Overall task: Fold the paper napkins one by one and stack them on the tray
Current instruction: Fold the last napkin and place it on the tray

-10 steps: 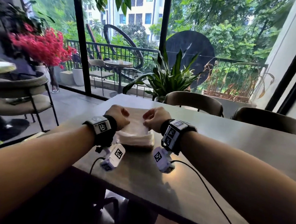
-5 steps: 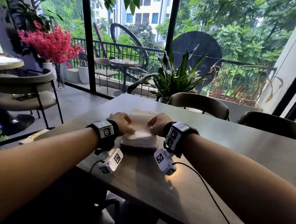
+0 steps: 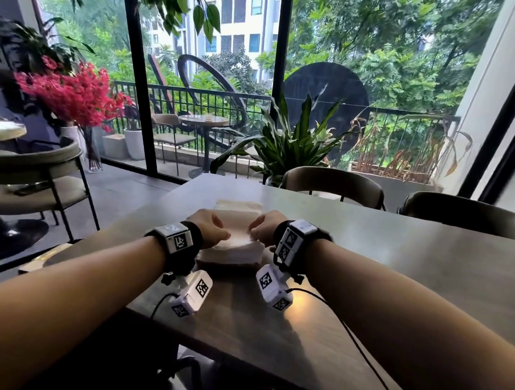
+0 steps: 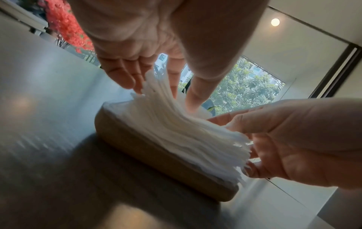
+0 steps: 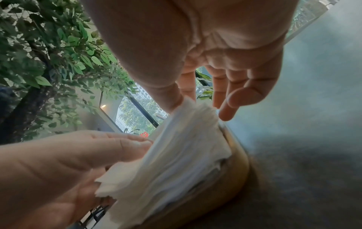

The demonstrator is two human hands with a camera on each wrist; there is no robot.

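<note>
Since a second ago: both hands lower and closer over the napkin stack (image 3: 231,247), wrists dropped toward the table (image 3: 366,254), head view tilted up a little, stack unmoved. Napkin stack seated on the wooden tray (image 4: 156,156), directly under and between both hands, top sheets fanned upward at the near corners. A second, flatter napkin pile (image 3: 239,206) lying just beyond the fingertips, farther from the body.

Step in hand, as a judgement: settling or squaring a folded napkin onto the stack, or else peeling the top layer; hard to say which from these views. Next move likely calling for a light, even press along the top edge without dragging lower sheets sideways, then release and a reach forward past the stack for the next loose napkin.

Left hand (image 3: 208,226): palm down at the stack's left side, thumb and fingers (image 4: 125,77) curled round a lifted corner of the sheets, pinching it loosely. Right hand (image 3: 268,227): palm down at the right side, thumb and forefinger pinching the opposite raised corner, remaining fingers (image 5: 231,99) half-extended and free of the paper. Both forearms stretched forward nearly parallel, wrists level, knuckles facing each other across the stack. Motion blur at the paper edges, so exact count of sheets held not readable.
</note>
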